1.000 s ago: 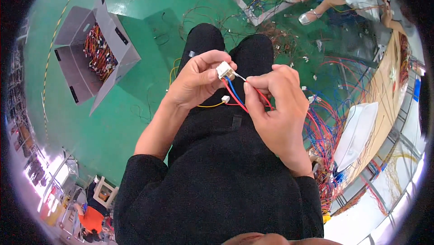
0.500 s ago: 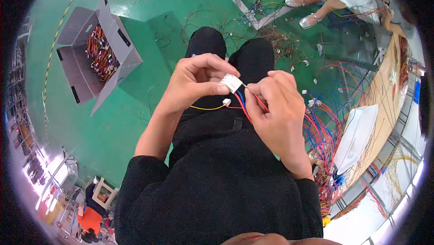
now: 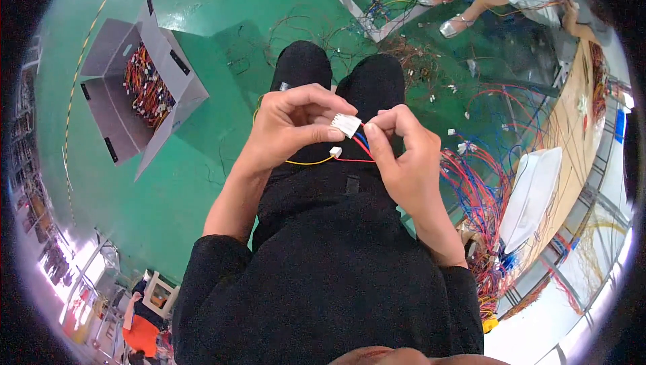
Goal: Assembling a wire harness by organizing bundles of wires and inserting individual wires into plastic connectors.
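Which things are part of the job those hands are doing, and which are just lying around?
Part of the job:
left hand, pinching the white connector
right hand, fingertips beside that connector
red and blue wires at the connector

Seemingly just lying around:
tangled wires on the green floor
grey box, holding coloured wires

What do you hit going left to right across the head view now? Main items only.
Open grey box with bundled wires inside → left hand → white connector → right hand → long white piece. Loose wires at right overlap other things, so they're left out.
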`<state>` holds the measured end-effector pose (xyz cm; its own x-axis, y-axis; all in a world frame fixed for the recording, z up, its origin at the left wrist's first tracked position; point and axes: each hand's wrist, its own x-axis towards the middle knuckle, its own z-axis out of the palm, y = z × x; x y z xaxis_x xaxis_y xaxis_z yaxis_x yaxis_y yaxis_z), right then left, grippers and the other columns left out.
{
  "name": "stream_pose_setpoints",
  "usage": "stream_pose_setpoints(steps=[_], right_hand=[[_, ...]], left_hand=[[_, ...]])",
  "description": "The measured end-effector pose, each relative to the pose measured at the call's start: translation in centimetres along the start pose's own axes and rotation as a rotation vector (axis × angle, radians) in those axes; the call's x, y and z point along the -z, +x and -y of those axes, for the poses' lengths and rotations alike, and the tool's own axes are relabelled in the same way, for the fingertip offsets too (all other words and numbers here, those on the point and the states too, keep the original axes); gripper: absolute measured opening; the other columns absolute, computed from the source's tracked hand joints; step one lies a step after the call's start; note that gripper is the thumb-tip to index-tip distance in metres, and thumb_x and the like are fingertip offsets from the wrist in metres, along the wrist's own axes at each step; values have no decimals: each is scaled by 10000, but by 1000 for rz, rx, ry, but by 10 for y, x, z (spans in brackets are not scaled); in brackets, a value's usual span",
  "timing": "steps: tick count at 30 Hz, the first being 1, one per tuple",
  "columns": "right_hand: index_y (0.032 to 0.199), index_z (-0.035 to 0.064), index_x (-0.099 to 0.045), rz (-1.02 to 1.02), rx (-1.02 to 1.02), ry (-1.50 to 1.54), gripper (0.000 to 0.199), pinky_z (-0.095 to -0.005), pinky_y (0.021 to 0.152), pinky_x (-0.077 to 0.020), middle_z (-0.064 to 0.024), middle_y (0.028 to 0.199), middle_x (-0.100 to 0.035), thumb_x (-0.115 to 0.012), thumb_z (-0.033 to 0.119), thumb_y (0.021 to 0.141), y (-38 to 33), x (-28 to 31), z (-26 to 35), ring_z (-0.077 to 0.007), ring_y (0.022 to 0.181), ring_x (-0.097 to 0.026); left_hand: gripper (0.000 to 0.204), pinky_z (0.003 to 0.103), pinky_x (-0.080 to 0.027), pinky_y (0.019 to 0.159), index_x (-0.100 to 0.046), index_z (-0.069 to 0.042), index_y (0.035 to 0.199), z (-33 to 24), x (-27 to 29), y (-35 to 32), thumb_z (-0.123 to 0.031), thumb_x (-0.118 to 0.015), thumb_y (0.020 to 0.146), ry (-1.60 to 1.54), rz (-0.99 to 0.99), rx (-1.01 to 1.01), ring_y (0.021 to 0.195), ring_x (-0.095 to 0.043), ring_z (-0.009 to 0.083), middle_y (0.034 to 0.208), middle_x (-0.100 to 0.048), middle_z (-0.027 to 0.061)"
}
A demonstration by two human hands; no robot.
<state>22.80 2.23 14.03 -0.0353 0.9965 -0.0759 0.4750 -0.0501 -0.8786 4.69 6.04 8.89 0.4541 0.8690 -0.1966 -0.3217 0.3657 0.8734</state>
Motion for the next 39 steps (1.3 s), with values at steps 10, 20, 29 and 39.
stream_pose_setpoints(steps=[10, 20, 29, 39], right_hand=[[851, -13, -571, 141, -62, 157, 111, -276, 576, -461, -86, 714, -605, -615, 89, 856, -9, 0, -37, -131, 643, -598], [924, 17, -587, 200, -129, -161, 139, -337, 686, -485, -120, 825, -606, -605, 134, 851, -77, 26, -149, -245, 769, -619], [888, 27, -623, -83, -376, -113, 176, -366, 696, -500, -149, 797, -657, -569, 188, 839, -26, 80, -221, -275, 755, -651], [1006, 32, -648, 133, -961, -495, 290, -449, 858, -489, -218, 1082, -620, -559, 204, 791, 35, -21, -422, -388, 1015, -594]], left_hand=[[265, 296, -484, 814, -607, 29, 969, 14, 10, -8, 31, -667, 711, 205, -27, 31, 901, -610, 185, 987, -627, 121], [264, 353, -440, 871, -611, -63, 1020, 93, 97, -31, -5, -631, 763, 1226, 87, -4, 991, -558, 261, 1036, -601, 77], [298, 350, -454, 862, -582, -62, 1116, 99, 84, -53, -50, -608, 820, 1154, -68, 16, 1051, -540, 269, 1145, -534, 119], [210, 381, -374, 957, -638, -73, 1047, 113, 75, -53, -92, -570, 849, 1264, -249, 18, 1148, -451, 295, 1216, -485, 130]])
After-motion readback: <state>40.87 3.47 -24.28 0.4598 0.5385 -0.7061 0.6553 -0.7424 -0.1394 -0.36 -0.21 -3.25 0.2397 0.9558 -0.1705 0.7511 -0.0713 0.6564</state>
